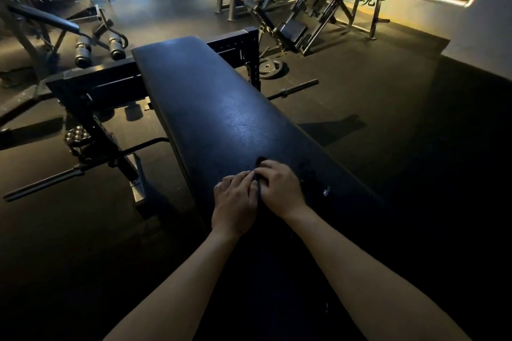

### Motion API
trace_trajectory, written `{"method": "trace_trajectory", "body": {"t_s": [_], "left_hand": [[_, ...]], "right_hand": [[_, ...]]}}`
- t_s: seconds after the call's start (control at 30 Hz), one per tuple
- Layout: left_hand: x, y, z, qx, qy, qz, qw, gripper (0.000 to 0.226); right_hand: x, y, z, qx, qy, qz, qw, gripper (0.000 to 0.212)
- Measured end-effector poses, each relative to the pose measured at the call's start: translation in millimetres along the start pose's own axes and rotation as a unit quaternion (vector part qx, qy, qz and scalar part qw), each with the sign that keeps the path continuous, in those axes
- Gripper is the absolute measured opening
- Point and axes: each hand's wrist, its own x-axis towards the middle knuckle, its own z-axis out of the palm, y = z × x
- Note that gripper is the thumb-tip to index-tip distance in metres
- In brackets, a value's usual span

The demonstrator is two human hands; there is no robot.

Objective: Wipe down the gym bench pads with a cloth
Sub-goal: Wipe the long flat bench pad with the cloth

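Note:
A long black padded bench pad (216, 102) runs from the lower middle of the head view up and to the left. Both hands rest side by side on its near part. My left hand (234, 201) and my right hand (279, 187) pinch a small dark cloth (260, 163) between their fingertips, pressed flat against the pad. The cloth is nearly the same colour as the pad, and most of it is hidden under my fingers. A small pale speck (326, 191) lies on the pad just right of my right hand.
The bench's black steel frame (91, 86) and a barbell (41, 185) stand to the left. A weight plate (270, 67) and a bar (293, 89) lie on the dark rubber floor to the right. Other gym machines (313, 3) fill the back.

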Motion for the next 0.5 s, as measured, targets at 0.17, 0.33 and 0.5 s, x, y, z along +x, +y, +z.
{"method": "trace_trajectory", "body": {"t_s": [0.17, 0.33, 0.5], "left_hand": [[-2.4, -1.5, -3.8, -0.042, 0.022, -0.002, 0.999, 0.05], [-2.3, 0.2, -4.5, -0.03, 0.005, 0.001, 1.0, 0.055], [-0.5, 0.4, 0.0, -0.017, 0.011, -0.003, 1.0, 0.065]], "right_hand": [[7.4, 5.2, -14.0, 0.014, 0.008, -0.036, 0.999, 0.029], [24.4, 60.6, -50.6, -0.127, -0.018, 0.134, 0.983, 0.047], [14.5, 40.4, -24.6, -0.1, -0.003, 0.09, 0.991, 0.035]]}}
